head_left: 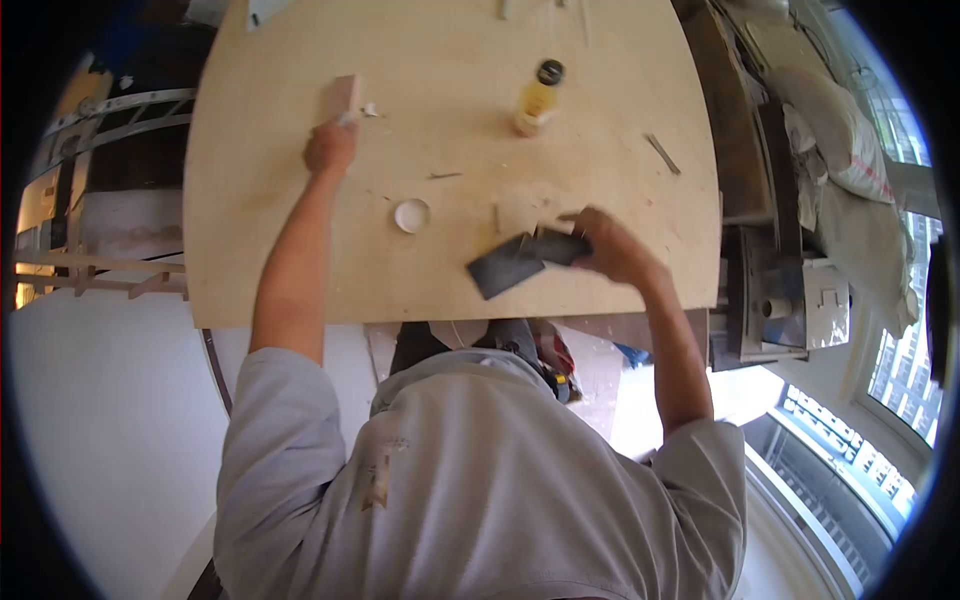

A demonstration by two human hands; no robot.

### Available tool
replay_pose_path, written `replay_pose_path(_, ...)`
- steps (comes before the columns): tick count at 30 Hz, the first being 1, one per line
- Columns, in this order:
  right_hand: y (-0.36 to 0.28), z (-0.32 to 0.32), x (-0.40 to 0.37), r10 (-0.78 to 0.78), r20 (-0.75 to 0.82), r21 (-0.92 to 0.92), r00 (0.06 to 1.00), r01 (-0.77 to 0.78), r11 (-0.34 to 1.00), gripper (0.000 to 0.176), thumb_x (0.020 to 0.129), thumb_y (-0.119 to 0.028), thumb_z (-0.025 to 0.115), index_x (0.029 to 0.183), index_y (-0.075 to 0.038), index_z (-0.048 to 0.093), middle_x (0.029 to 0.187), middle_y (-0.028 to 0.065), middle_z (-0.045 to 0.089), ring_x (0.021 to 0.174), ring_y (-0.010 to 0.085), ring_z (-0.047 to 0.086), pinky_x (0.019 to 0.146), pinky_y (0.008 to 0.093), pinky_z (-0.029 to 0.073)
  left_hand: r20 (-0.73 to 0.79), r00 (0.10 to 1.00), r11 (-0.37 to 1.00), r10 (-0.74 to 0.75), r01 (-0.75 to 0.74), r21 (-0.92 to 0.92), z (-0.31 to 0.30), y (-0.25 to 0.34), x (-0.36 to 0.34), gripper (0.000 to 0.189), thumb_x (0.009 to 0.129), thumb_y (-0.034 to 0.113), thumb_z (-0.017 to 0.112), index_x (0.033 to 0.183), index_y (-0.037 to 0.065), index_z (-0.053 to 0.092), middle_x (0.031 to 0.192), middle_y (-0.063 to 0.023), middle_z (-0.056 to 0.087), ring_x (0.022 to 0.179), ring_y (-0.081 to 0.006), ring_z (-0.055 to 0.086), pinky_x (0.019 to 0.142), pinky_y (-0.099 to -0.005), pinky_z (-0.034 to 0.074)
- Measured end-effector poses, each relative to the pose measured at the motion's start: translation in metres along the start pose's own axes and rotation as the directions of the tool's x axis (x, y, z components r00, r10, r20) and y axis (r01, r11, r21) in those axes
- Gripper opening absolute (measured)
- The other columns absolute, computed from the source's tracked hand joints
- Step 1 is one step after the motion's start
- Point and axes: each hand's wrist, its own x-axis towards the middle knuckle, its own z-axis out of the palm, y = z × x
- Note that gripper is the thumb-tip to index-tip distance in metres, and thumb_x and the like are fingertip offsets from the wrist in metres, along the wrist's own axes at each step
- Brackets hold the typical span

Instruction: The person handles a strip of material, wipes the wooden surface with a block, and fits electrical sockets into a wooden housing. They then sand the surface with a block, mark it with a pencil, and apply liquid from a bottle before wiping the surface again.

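Note:
My left hand (330, 148) reaches far out over the plywood board (250, 260) and grips the lower end of a small pale wooden block (343, 97). A tiny white scrap (370, 110) lies just right of that block. My right hand (612, 245) is closed on a dark block (557, 245) with a dark grey abrasive sheet (500, 267) sticking out from it to the left, near the board's front edge. A small pale wood piece (517, 213) lies just above the sheet.
On the board are a yellow bottle with a black cap (540, 97), a white round lid (411, 215) and thin sticks (662, 153). Sacks (840, 140) and a grey box (790, 305) crowd the right; wooden frames (100, 275) lie at the left.

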Motion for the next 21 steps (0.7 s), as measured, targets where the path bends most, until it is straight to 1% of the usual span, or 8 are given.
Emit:
replay_pose_path(3,-0.053,0.061,0.015,-0.133,-0.026,-0.119,0.991,0.129,0.984,0.061,0.063,-0.002,0.071,0.120,-0.004,0.049,0.106,0.0188,0.052,0.104,0.0367,0.049,0.090,0.0404,0.042,0.054,0.997,0.998,0.051,-0.049,-0.026,-0.008,-0.011,0.004,0.043,0.080,0.047,0.058,0.095,0.008,0.068,0.096,-0.0165,0.066,0.094,-0.0321,0.063,0.078,-0.0434,0.050)
replay_pose_path(4,-0.065,0.073,0.017,-0.082,-0.058,-0.201,0.995,0.068,0.977,0.052,0.067,0.002,0.062,0.118,-0.005,0.050,0.102,0.0177,0.051,0.101,0.0366,0.050,0.090,0.0406,0.042,0.075,0.994,0.993,0.085,-0.078,-0.083,-0.018,-0.016,0.003,0.045,0.078,0.048,0.059,0.094,0.008,0.068,0.094,-0.0169,0.066,0.094,-0.0316,0.063,0.078,-0.0433,0.050)
replay_pose_path(8,-0.087,0.091,0.017,-0.073,-0.222,-0.423,0.972,-0.029,0.906,0.044,0.068,0.004,0.060,0.110,-0.007,0.054,0.098,0.0157,0.052,0.100,0.0341,0.051,0.084,0.0403,0.044,0.138,0.957,0.937,0.255,-0.209,-0.282,-0.027,-0.060,0.015,0.051,0.074,0.053,0.063,0.084,0.003,0.067,0.084,-0.0151,0.066,0.080,-0.0261,0.066,0.068,-0.0374,0.052)
replay_pose_path(10,-0.080,0.105,0.017,-0.054,-0.239,-0.438,0.970,-0.058,0.897,0.045,0.064,0.003,0.068,0.106,-0.007,0.055,0.096,0.0149,0.055,0.097,0.0348,0.053,0.080,0.0398,0.045,0.284,0.893,0.784,0.348,-0.111,-0.611,-0.031,-0.096,0.007,0.051,0.075,0.055,0.063,0.078,0.004,0.065,0.078,-0.0108,0.065,0.066,-0.0203,0.063,0.055,-0.0320,0.048)
replay_pose_path(13,-0.124,0.103,0.004,0.228,-0.270,-0.191,0.935,-0.284,0.940,0.041,0.064,0.002,0.069,0.102,-0.005,0.056,0.085,0.0142,0.062,0.087,0.0376,0.058,0.074,0.0409,0.048,0.427,0.763,0.257,0.484,0.343,-0.904,-0.026,-0.142,-0.023,0.045,0.080,0.054,0.060,0.078,0.009,0.060,0.071,-0.0026,0.060,0.047,-0.0103,0.051,0.037,-0.0251,0.035)
replay_pose_path(16,-0.191,0.118,0.000,0.428,-0.365,0.323,0.827,-0.318,0.891,0.040,0.066,-0.006,0.075,0.101,0.000,0.058,0.086,0.0097,0.067,0.080,0.0240,0.063,0.073,0.0350,0.049,0.446,0.666,-0.014,0.598,0.565,-0.825,-0.037,-0.184,-0.065,0.043,0.085,0.048,0.057,0.096,0.007,0.060,0.078,-0.0033,0.064,0.054,-0.0112,0.055,0.041,-0.0255,0.037)
replay_pose_path(19,-0.236,0.156,0.012,0.500,-0.297,0.806,0.814,-0.067,0.589,0.042,0.068,-0.010,0.077,0.105,0.001,0.059,0.092,0.0063,0.066,0.083,0.0148,0.061,0.075,0.0292,0.049,0.429,0.590,-0.149,0.684,0.689,-0.709,-0.022,-0.202,-0.092,0.046,0.086,0.045,0.056,0.109,0.005,0.057,0.088,-0.0066,0.066,0.075,-0.0161,0.064,0.053,-0.0250,0.045)
replay_pose_path(21,-0.290,0.157,0.032,0.594,-0.092,0.949,0.799,-0.109,0.295,0.038,0.072,-0.008,0.073,0.105,0.001,0.057,0.092,0.0075,0.064,0.085,0.0165,0.062,0.073,0.0308,0.051,0.454,0.581,-0.158,0.676,0.716,-0.680,-0.032,-0.210,-0.119,0.049,0.087,0.045,0.054,0.116,0.005,0.054,0.096,-0.0095,0.066,0.084,-0.0173,0.064,0.055,-0.0255,0.046)
